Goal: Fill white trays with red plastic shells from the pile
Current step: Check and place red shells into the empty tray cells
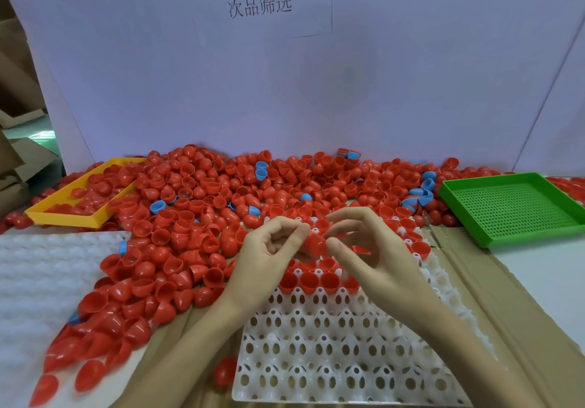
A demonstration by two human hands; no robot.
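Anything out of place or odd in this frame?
Yes: blue shells are scattered through the red pile, which should be red only. Red shells have also spilled into the yellow tray and onto the white sheet at left. The green tray holds nothing.

red shells (pixel 196 205) piled, white tray (pixel 332 344) part-filled

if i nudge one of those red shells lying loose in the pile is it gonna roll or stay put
A red shell would probably roll or rock: its outside is rounded and glossy. It likely slides easily too, since the pile lies loose and jumbled. It looks thin and hollow, so probably very light. The hands hold one by the fingertips.
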